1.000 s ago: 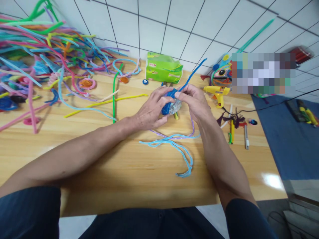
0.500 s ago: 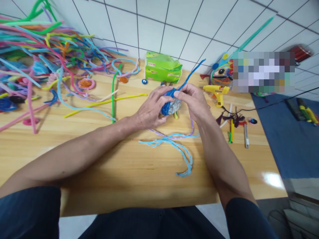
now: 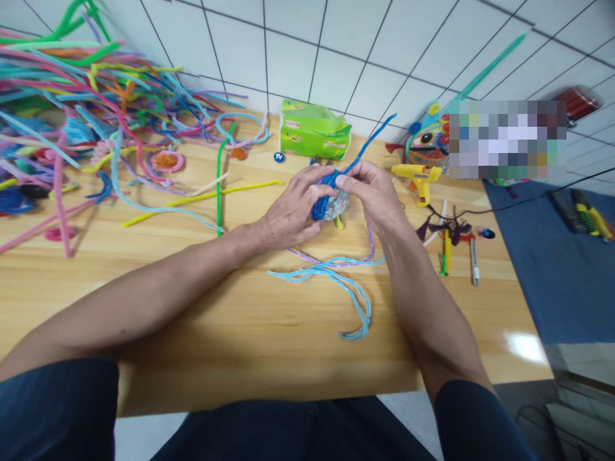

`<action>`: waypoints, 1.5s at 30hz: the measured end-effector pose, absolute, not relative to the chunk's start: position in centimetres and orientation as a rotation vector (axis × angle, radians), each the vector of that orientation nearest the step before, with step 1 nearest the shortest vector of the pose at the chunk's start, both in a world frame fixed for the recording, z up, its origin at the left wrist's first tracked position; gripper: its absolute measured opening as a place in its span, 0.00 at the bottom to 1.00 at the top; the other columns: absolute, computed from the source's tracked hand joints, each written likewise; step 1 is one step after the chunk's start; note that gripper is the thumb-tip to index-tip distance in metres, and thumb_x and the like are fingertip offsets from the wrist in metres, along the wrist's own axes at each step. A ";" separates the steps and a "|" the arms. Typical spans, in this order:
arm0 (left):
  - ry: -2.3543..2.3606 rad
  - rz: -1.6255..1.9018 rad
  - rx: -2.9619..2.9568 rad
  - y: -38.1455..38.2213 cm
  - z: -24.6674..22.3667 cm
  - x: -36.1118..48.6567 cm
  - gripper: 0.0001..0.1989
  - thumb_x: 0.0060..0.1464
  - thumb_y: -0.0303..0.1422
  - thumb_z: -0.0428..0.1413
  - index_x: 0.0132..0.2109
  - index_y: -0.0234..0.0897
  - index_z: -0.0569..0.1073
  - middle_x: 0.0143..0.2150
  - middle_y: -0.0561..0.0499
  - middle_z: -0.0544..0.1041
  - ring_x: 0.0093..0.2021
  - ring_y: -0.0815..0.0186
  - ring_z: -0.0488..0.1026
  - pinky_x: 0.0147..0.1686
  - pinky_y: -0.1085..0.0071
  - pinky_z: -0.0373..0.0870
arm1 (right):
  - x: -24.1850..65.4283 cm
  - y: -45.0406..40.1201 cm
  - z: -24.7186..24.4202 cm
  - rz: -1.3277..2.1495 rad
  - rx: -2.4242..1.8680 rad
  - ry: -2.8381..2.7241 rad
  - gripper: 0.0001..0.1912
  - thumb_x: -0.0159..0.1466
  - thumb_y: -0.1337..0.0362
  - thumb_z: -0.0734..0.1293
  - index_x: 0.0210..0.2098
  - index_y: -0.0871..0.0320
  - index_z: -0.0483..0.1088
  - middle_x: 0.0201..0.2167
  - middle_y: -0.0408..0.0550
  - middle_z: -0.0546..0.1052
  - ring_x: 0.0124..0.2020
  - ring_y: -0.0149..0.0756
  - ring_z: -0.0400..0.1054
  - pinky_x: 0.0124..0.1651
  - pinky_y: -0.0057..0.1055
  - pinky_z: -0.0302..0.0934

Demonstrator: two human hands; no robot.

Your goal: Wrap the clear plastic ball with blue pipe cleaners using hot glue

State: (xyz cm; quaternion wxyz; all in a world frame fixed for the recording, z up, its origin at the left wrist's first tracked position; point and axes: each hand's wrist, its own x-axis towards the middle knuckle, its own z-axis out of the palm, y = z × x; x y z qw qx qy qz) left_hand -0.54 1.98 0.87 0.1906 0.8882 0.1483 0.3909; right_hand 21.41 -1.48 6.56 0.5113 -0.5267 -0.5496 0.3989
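- On the near stretch of the tabletop (image 3: 240,346), light-blue pipe cleaners (image 3: 364,307) lay in a loose bend, with a purple pipe cleaner (image 3: 371,240) curving just beyond them.
- Farther in, the blue-and-silver ball (image 3: 331,206) sat between the two hands; whether it rested on the wood or was lifted could not be told.
- The left hand (image 3: 298,208) gripped the ball from its left side, fingers curved over it.
- The ball was probably light and slightly squashy: the blue winding should give good grip, while the silvery part looked slicker and easier to dent. A gentle hold across the wound side seemed best.
- Roundish, it showed no clear long axis; its silvery face was turned to the right and toward the person.
- The right hand (image 3: 377,195) pinched the base of the blue pipe cleaner (image 3: 369,142) between thumb and fingers, beside the ball.
- That strand's long axis slanted away and rightward, slightly bowed, its free tip farthest off. It was likely springy yet bendable, best taken close to its base.
- Beyond, the green tissue packet (image 3: 314,131) lay behind the ball, near the wall.
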 end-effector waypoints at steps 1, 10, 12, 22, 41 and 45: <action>0.409 1.101 2.499 2.0 0.9 -0.6 0.29 0.65 0.41 0.63 0.69 0.44 0.68 0.80 0.37 0.63 0.81 0.41 0.59 0.80 0.33 0.56 | 21.4 -1.5 6.6 0.960 -1.267 -1.323 0.16 0.57 0.54 0.81 0.31 0.53 0.73 0.30 0.39 0.75 0.35 0.34 0.67 0.42 0.33 0.64; 0.334 1.213 2.547 2.0 0.4 -0.4 0.30 0.64 0.36 0.63 0.69 0.41 0.66 0.78 0.32 0.64 0.79 0.41 0.61 0.76 0.33 0.61 | 20.9 -1.9 7.2 0.968 -1.267 -1.289 0.09 0.55 0.60 0.78 0.31 0.53 0.75 0.30 0.39 0.75 0.36 0.35 0.67 0.44 0.34 0.64; 0.343 1.211 2.548 1.9 0.4 -0.4 0.30 0.64 0.35 0.63 0.69 0.42 0.65 0.78 0.33 0.63 0.79 0.42 0.61 0.76 0.33 0.61 | 20.9 -1.9 7.3 0.993 -1.267 -1.263 0.08 0.54 0.60 0.77 0.30 0.53 0.74 0.30 0.40 0.75 0.36 0.35 0.67 0.44 0.34 0.64; 0.339 1.252 2.566 1.7 0.2 -0.2 0.28 0.64 0.35 0.64 0.68 0.43 0.67 0.77 0.33 0.65 0.79 0.42 0.61 0.76 0.33 0.63 | 20.9 -1.5 6.5 1.065 -1.293 -1.127 0.09 0.52 0.59 0.76 0.30 0.53 0.75 0.30 0.39 0.76 0.34 0.34 0.67 0.43 0.34 0.65; 0.401 1.138 2.564 2.0 0.5 -0.4 0.22 0.69 0.39 0.59 0.66 0.44 0.69 0.79 0.35 0.64 0.81 0.45 0.59 0.78 0.34 0.59 | 20.9 -1.3 6.1 1.068 -1.253 -1.142 0.12 0.53 0.58 0.78 0.33 0.53 0.75 0.32 0.39 0.78 0.36 0.34 0.71 0.47 0.35 0.68; 0.396 1.130 2.543 2.2 0.5 -0.5 0.22 0.69 0.39 0.59 0.67 0.44 0.69 0.79 0.35 0.64 0.80 0.45 0.60 0.78 0.34 0.59 | 21.0 -1.3 6.2 1.062 -1.286 -1.165 0.15 0.54 0.54 0.79 0.34 0.52 0.74 0.33 0.40 0.78 0.36 0.36 0.71 0.46 0.36 0.68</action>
